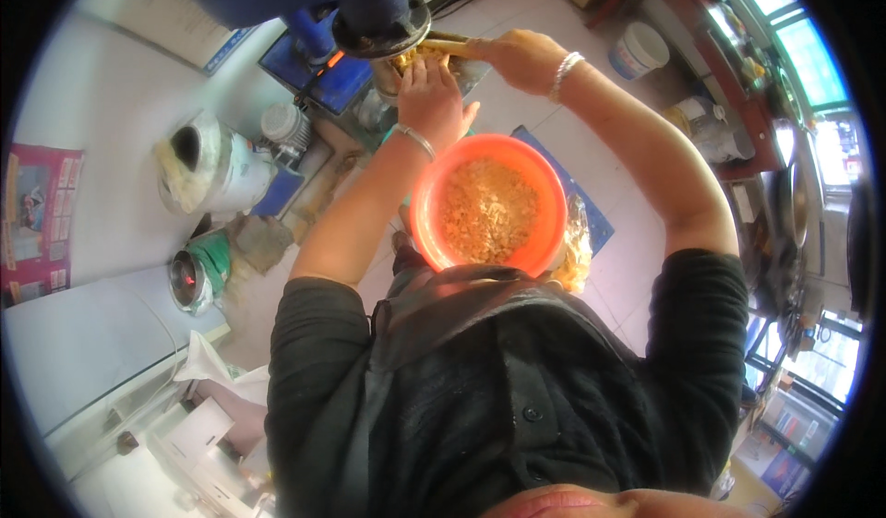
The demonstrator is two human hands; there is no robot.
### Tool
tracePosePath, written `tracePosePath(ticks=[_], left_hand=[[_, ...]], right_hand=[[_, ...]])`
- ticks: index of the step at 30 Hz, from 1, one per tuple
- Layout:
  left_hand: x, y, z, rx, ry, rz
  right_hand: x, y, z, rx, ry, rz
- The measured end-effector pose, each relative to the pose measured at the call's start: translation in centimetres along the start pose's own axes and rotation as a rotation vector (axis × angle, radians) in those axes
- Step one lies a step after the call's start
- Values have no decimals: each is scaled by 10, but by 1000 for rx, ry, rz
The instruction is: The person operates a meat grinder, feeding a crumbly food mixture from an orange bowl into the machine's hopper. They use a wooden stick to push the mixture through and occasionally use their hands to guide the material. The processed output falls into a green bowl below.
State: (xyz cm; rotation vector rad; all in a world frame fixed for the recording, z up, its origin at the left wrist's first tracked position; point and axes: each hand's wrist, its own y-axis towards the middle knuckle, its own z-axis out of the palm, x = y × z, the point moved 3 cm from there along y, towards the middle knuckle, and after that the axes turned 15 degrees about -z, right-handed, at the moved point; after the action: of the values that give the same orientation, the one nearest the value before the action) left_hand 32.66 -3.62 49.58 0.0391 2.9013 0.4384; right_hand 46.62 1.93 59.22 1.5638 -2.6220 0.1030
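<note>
A blue machine [381,6] with a round dark flange stands at the top of the view. Below that flange, my left hand [430,103] reaches with outstretched fingers onto yellowish crumbly material [404,59]; the fingertips are partly lost in it. My right hand [524,59] is closed round a wooden stick [452,44], whose far end goes in beneath the flange beside my left fingers. What the stick touches there is hidden. Close to my body sits an orange-red basin [423,206] holding crumbly tan pieces [487,206].
Left of the machine are a small electric motor [284,125], a white bucket [226,169] and a metal pot [188,279] wrapped in green cloth. A blue board [591,214] and a clear plastic bag [577,250] lie right of the basin. Another white bucket [639,49] stands farther right.
</note>
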Motion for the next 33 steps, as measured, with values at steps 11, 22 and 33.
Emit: tracePosePath(ticks=[11,22,33], left_hand=[[10,-15,-1,-237,43,44],[8,-13,6,-210,34,13],[8,-10,7,-225,52,27]], right_hand=[[26,-56,2,35,-88,55],[26,-31,13,58,-185,7],[20,-22,21,63,-73,110]])
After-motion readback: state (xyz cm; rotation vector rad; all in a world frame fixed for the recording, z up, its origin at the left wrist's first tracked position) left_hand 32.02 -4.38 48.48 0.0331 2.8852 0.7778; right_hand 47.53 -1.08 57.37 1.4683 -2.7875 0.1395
